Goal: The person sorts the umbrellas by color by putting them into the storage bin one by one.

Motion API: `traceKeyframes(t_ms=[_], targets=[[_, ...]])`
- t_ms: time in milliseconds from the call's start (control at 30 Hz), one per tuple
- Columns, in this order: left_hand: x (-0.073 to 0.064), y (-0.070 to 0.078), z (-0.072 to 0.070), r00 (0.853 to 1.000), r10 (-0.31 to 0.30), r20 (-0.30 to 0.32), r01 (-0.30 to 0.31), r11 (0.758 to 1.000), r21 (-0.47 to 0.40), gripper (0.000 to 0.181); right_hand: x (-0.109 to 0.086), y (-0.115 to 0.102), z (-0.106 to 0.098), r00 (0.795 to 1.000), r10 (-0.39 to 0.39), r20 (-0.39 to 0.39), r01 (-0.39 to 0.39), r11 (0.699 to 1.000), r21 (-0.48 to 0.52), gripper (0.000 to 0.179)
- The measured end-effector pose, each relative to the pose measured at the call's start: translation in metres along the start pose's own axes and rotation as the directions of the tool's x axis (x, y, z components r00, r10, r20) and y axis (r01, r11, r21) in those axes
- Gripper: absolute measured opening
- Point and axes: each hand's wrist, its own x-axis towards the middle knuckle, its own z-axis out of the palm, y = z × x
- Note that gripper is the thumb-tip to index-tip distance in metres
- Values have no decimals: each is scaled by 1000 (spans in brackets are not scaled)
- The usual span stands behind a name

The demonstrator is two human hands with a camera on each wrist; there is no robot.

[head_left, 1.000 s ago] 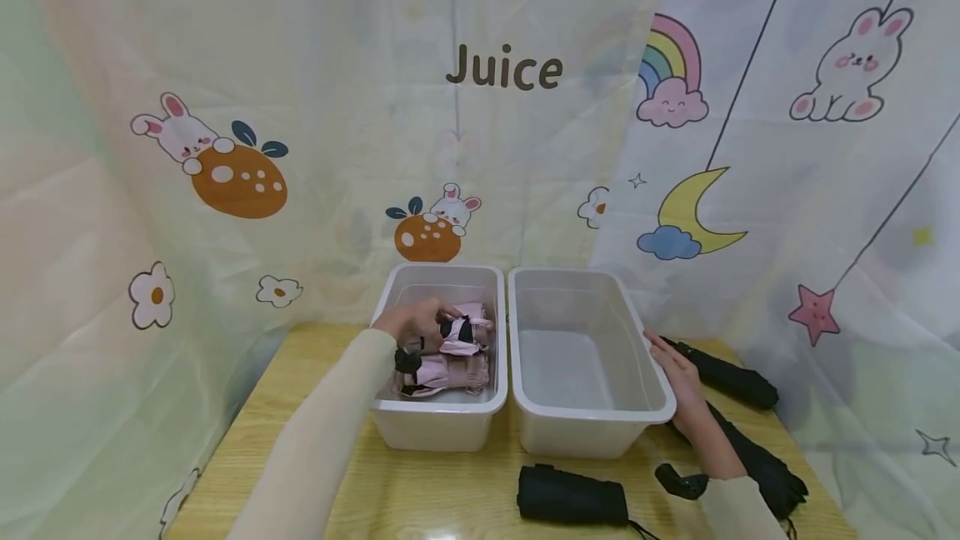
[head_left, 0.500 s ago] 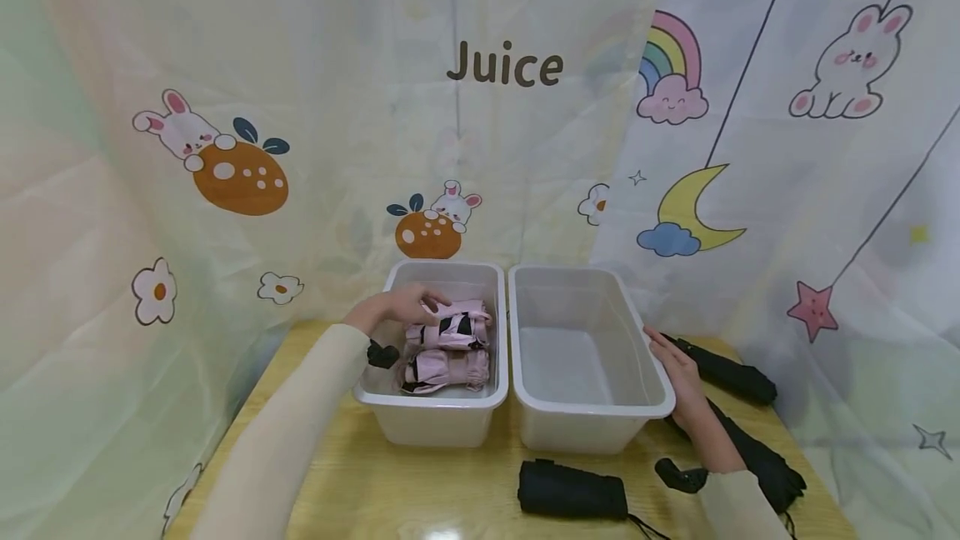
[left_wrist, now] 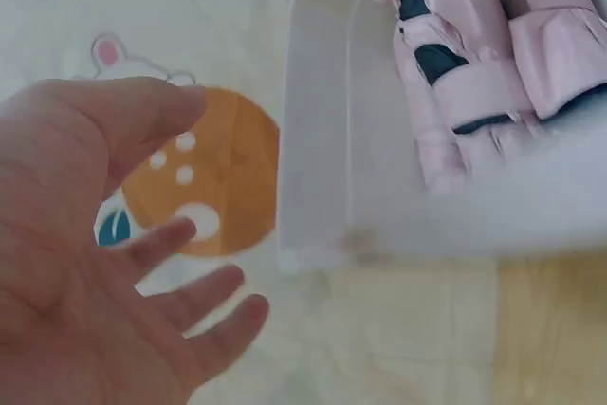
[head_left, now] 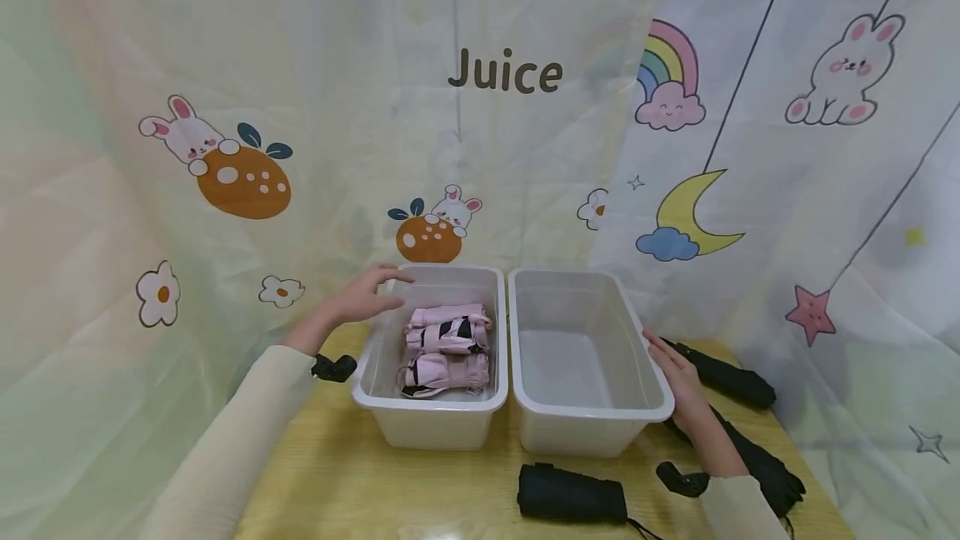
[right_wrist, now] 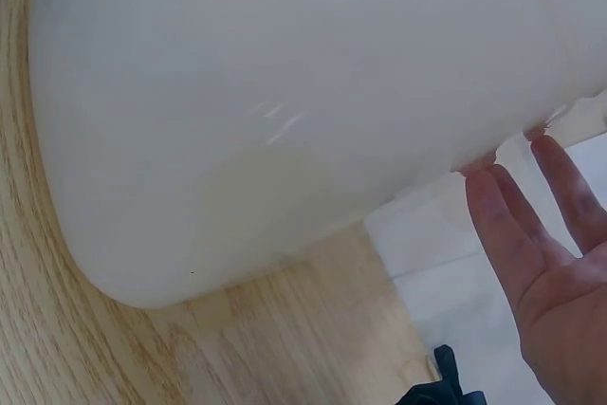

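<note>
My left hand [head_left: 363,297] hovers by the back left rim of the left white bin [head_left: 431,404], fingers spread and holding nothing. Inside that bin, pink folded umbrellas lie crosswise: a front one [head_left: 446,373], a middle one [head_left: 450,335] with black patches and a plain-looking one [head_left: 450,315] behind it. The left wrist view shows the open palm [left_wrist: 104,225] beside the bin wall. My right hand [head_left: 678,377] rests straight fingers against the outer right side of the right white bin [head_left: 592,413]; in the right wrist view its fingertips [right_wrist: 482,187] touch the wall.
A black folded umbrella [head_left: 572,494] lies in front of the right bin. Two more black umbrellas lie on the right, one farther back [head_left: 738,380] and one nearer [head_left: 765,469] partly behind my right arm. A printed curtain [head_left: 510,165] hangs behind the wooden table [head_left: 360,482].
My left hand has let go of the pink umbrella in the left bin, lifted and moved left to the bin's rim. The right hand stays against the right bin.
</note>
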Motion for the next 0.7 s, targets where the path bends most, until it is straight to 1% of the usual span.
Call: traceKeyframes(t_ms=[33, 100, 133, 167, 200, 267, 333, 400, 433, 467, 500, 533, 600, 633, 700], targets=[[-6, -3, -1, 1000, -11, -6, 11, 1000, -19, 41, -1, 1, -1, 1000, -4, 3, 4, 1000, -4, 56], [-17, -7, -2, 998, -59, -4, 58, 996, -62, 48, -2, 2, -2, 1000, -10, 6, 10, 1000, -4, 56], [-23, -9, -1, 995, -95, 11, 95, 991, -97, 52, -2, 3, -2, 1000, -14, 5, 14, 1000, -4, 56], [-29, -10, 0, 990, -139, 35, 143, 980, -138, 56, -2, 3, -2, 1000, -17, 8, 17, 1000, -5, 56], [-34, -12, 2, 981, -184, 60, 192, 965, -177, 60, -2, 3, -2, 1000, -19, 3, 19, 1000, -2, 55], [-44, -15, 5, 959, -263, 106, 281, 928, -244, 67, -1, 3, -3, 1000, -18, 3, 18, 1000, 6, 55], [-53, -18, 12, 936, -321, 144, 351, 880, -319, 70, 1, 2, -3, 1000, -17, 5, 17, 1000, 13, 55], [-60, -21, 20, 931, -338, 140, 365, 850, -378, 71, 2, 2, -3, 1000, -18, 13, 17, 999, 27, 55], [-63, -22, 25, 932, -338, 131, 362, 841, -403, 72, 3, 1, -3, 1000, -21, 17, 21, 999, 35, 55], [-66, -24, 30, 935, -333, 119, 351, 838, -418, 72, 3, 1, -3, 1000, -27, 17, 26, 999, 45, 54], [-69, -25, 36, 940, -323, 106, 337, 838, -430, 72, 3, 1, -3, 999, -28, 19, 27, 998, 51, 55], [-71, -27, 42, 947, -309, 90, 316, 844, -434, 71, 2, 1, -3, 999, -30, 19, 29, 998, 55, 55], [-74, -28, 53, 954, -295, 49, 286, 849, -444, 70, 1, 2, -2, 999, -31, 19, 30, 997, 65, 55], [-75, -29, 58, 957, -289, 25, 269, 851, -451, 69, 0, 2, -2, 999, -31, 19, 30, 997, 65, 56], [-76, -29, 65, 956, -294, -23, 249, 847, -470, 67, -1, 3, -2, 999, -31, 19, 29, 998, 63, 56]])
